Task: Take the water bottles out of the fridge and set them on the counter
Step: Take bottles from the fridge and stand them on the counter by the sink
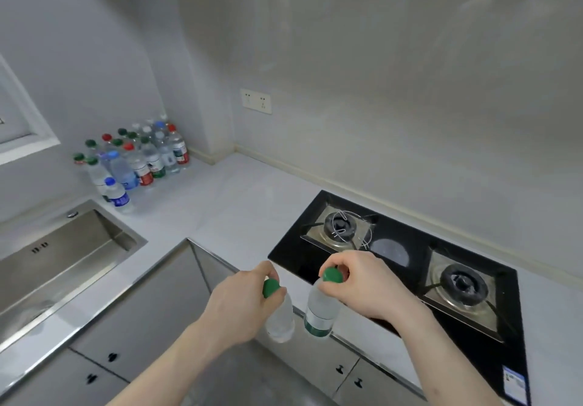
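Left hand (243, 298) grips a green-capped bottle (279, 317) by the neck | right hand (362, 285) grips another one (321, 311) likewise | both hang off the table's (239, 203) front edge | bottle cluster (135, 159) stands at far-left corner

Two clear bottles: left bottle (280, 317) green cap, right bottle (321, 311) green cap, green label band. Bottle cluster (138, 159) in corner: green, red, blue caps. Surface (239, 203) pale grey-white, marbled. Hob (410, 266) glossy black. Sink (63, 257) brushed steel.
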A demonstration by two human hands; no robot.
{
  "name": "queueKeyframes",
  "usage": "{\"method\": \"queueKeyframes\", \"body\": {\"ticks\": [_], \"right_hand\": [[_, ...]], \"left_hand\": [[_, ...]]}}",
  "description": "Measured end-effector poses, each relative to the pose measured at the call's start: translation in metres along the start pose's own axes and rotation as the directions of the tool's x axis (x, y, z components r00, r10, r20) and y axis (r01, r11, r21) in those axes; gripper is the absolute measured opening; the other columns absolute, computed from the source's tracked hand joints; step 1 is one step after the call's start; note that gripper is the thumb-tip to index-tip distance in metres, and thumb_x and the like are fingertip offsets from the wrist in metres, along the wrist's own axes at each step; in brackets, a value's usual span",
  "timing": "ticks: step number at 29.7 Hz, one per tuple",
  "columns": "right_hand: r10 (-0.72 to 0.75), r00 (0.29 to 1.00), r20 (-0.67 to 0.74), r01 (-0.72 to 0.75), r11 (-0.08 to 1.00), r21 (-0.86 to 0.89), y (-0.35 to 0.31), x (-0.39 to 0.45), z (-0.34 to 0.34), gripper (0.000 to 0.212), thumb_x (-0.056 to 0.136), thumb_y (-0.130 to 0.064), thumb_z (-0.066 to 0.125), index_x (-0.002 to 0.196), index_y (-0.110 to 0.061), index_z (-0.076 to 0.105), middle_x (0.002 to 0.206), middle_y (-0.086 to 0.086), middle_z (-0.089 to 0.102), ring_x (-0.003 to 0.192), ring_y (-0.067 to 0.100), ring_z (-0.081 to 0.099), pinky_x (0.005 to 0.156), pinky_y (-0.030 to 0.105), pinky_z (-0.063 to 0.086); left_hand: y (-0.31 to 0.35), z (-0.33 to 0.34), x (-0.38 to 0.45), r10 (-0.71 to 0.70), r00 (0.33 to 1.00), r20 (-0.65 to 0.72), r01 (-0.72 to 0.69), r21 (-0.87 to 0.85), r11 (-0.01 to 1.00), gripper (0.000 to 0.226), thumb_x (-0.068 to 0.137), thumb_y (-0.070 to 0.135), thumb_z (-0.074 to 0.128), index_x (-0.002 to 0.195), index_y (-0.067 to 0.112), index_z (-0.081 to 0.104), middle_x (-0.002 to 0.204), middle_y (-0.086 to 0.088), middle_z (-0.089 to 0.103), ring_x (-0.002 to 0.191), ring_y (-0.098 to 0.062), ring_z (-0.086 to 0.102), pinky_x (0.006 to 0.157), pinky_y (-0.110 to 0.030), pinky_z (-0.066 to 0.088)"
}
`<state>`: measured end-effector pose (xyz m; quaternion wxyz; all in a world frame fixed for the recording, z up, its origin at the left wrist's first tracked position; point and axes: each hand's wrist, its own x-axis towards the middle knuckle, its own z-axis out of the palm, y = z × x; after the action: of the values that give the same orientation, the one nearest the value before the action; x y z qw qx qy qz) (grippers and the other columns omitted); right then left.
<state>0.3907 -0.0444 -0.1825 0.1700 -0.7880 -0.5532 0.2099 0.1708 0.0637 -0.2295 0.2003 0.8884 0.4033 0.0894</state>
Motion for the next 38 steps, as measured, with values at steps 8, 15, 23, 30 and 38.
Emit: {"method": "queueKeyframes", "body": {"ticks": [8, 15, 23, 30, 38], "right_hand": [[-0.061, 0.998, 0.018, 0.061, 0.998, -0.014, -0.084, 0.066, 0.031, 0.016, 0.086, -0.051, 0.070, 0.099, -0.042, 0.072, 0.089, -0.017, 0.066, 0.085, 0.002, 0.062, 0.076, 0.028, 0.054], [-0.121, 0.990, 0.067, 0.121, 0.993, 0.003, -0.140, 0.122, 0.056, 0.015, 0.082, -0.054, 0.069, 0.094, -0.045, 0.070, 0.084, -0.018, 0.068, 0.077, 0.002, 0.066, 0.075, 0.030, 0.055], [-0.197, 0.970, 0.143, 0.197, 0.980, 0.016, -0.179, 0.186, 0.066, 0.017, 0.084, -0.054, 0.070, 0.097, -0.043, 0.072, 0.091, -0.018, 0.069, 0.078, 0.001, 0.068, 0.075, 0.029, 0.056], [-0.254, 0.949, 0.187, 0.253, 0.967, 0.031, -0.207, 0.266, 0.071, 0.020, 0.083, -0.052, 0.071, 0.099, -0.041, 0.073, 0.094, -0.018, 0.068, 0.085, 0.004, 0.065, 0.076, 0.027, 0.053], [-0.333, 0.916, 0.222, 0.334, 0.942, 0.032, -0.233, 0.367, 0.060, 0.023, 0.083, -0.052, 0.072, 0.102, -0.039, 0.073, 0.099, -0.019, 0.068, 0.094, 0.006, 0.064, 0.082, 0.029, 0.055]], "left_hand": [[-0.088, -0.047, 0.008, -0.028, 0.999, -0.042, 0.030, 0.029, 0.999, 0.022, 0.097, 0.058, 0.044, 0.102, 0.036, 0.045, 0.072, 0.007, 0.057, 0.070, -0.016, 0.055, 0.057, -0.032, 0.032], [-0.150, -0.081, 0.011, -0.120, 0.990, -0.068, 0.120, -0.007, 0.993, 0.020, 0.098, 0.057, 0.046, 0.094, 0.038, 0.040, 0.072, 0.005, 0.055, 0.071, -0.015, 0.053, 0.056, -0.030, 0.034], [-0.197, -0.103, 0.035, -0.241, 0.964, -0.108, 0.241, -0.014, 0.970, 0.016, 0.099, 0.053, 0.046, 0.096, 0.037, 0.046, 0.077, 0.009, 0.059, 0.073, -0.012, 0.056, 0.059, -0.029, 0.039], [-0.236, -0.122, 0.085, -0.328, 0.933, -0.146, 0.337, 0.037, 0.941, 0.018, 0.099, 0.056, 0.046, 0.099, 0.038, 0.047, 0.073, 0.010, 0.059, 0.070, -0.008, 0.057, 0.055, -0.027, 0.041], [-0.272, -0.149, 0.159, -0.402, 0.899, -0.174, 0.409, 0.003, 0.913, 0.020, 0.100, 0.056, 0.049, 0.104, 0.037, 0.050, 0.080, 0.010, 0.063, 0.070, -0.006, 0.060, 0.060, -0.023, 0.049]]}}
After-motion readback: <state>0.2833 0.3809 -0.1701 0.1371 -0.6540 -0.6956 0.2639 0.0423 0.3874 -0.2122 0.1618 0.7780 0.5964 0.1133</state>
